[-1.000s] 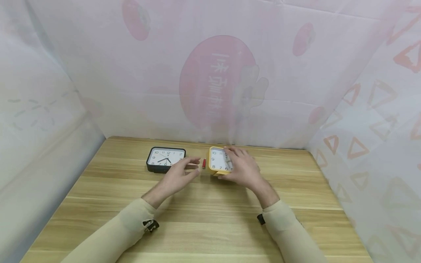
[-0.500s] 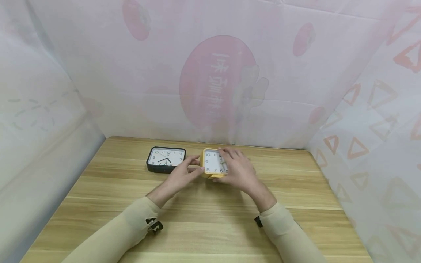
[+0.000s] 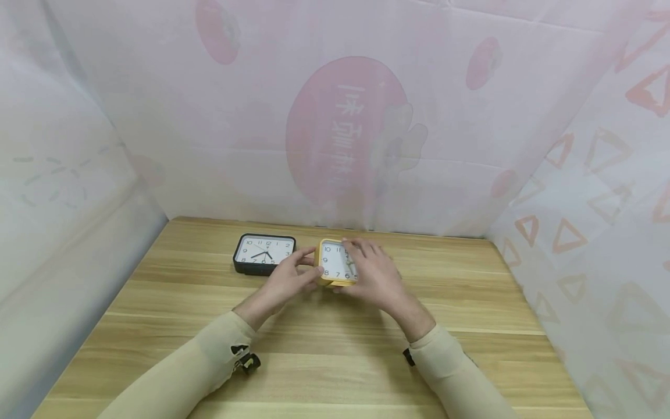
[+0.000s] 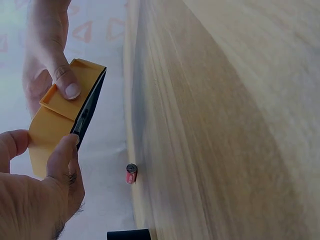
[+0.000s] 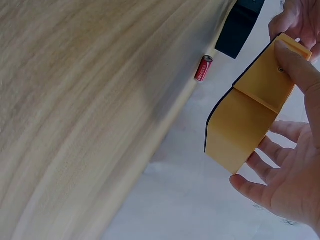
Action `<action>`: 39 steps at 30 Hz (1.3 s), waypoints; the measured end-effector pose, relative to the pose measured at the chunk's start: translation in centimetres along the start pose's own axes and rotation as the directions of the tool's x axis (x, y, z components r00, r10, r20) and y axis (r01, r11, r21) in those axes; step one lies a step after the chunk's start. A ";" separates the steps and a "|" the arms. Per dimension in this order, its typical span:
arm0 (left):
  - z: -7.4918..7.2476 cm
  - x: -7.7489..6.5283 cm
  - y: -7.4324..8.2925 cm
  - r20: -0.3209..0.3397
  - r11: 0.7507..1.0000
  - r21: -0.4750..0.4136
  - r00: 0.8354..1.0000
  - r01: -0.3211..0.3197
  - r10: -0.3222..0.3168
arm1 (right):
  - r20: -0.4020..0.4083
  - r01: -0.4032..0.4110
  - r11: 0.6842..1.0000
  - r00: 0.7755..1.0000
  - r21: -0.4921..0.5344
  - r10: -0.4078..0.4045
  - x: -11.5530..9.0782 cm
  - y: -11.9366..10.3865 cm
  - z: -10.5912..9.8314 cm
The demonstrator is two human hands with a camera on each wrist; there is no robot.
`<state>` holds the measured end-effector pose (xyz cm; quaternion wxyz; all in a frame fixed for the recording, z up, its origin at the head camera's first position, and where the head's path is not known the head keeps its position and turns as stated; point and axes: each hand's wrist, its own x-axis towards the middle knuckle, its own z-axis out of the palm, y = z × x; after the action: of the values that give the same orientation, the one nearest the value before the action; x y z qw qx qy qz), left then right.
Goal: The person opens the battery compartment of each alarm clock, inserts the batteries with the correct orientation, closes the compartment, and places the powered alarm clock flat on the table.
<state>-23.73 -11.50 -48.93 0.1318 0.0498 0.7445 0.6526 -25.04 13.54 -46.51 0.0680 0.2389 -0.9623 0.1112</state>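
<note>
A yellow square clock (image 3: 333,260) is held up off the table by both hands, its white face tilted toward the head camera. My left hand (image 3: 285,283) pinches its left edge between thumb and fingers. The right hand (image 3: 378,280) grips the right side, with the thumb along the bottom and the fingers over the top, covering part of the dial. In the right wrist view the yellow casing (image 5: 239,122) shows from below. Standing on the table is a small red battery (image 4: 131,175), hidden in the head view. A black clock (image 3: 264,251) sits just left of the yellow one.
The wooden table (image 3: 324,372) ends at a white cloth backdrop (image 3: 251,174) with pink prints. Cloth walls also enclose the left and right sides. The black clock is close behind my left hand.
The yellow clock has moved left with my right hand, over where the red battery showed. My left hand has taken hold of the clock's left edge. The black clock stays put.
</note>
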 end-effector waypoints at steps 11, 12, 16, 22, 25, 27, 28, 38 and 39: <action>-0.9 -0.2 0.2 -0.037 0.994 0.068 0.996 -0.085 0.087 | 0.052 0.015 0.997 0.998 0.077 -0.019 -0.2 0.4 -0.6; -1.0 -0.2 0.2 -0.040 0.992 0.084 0.994 -0.097 0.100 | 0.050 0.019 0.996 0.998 0.090 -0.024 -0.2 0.5 -0.7; -1.4 -0.5 0.2 -0.049 0.978 0.154 0.987 -0.143 0.153 | 0.008 0.034 0.988 0.999 0.153 -0.036 -0.4 0.9 -0.8; -1.8 -1.1 0.5 -0.068 0.943 0.274 0.974 -0.189 0.214 | -0.060 0.000 0.947 0.998 0.320 0.020 -0.7 1.5 -1.4; -2.0 -1.3 0.6 -0.073 0.923 0.319 0.965 -0.217 0.252 | -0.054 -0.043 0.909 0.996 0.414 0.072 -0.8 1.9 -1.6; -2.1 -1.4 0.6 -0.073 0.908 0.343 0.957 -0.241 0.281 | -0.040 -0.079 0.874 0.993 0.479 0.112 -0.9 2.1 -1.6; -2.1 -1.5 0.6 -0.071 0.901 0.350 0.952 -0.255 0.297 | -0.031 -0.096 0.852 0.991 0.514 0.131 -0.9 2.2 -1.6; -2.2 -2.5 1.0 0.027 0.683 0.595 0.860 -0.424 0.510 | 0.053 -0.218 0.679 0.966 0.701 0.255 -1.1 2.9 -1.7; -2.2 -2.6 1.0 0.043 0.632 0.635 0.838 -0.443 0.544 | 0.060 -0.224 0.671 0.964 0.707 0.258 -1.1 2.8 -1.7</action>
<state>-21.96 -14.12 -47.36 -0.1335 0.2426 0.8817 0.3821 -25.31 16.89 -45.55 -0.0226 0.1148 -0.8667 0.4849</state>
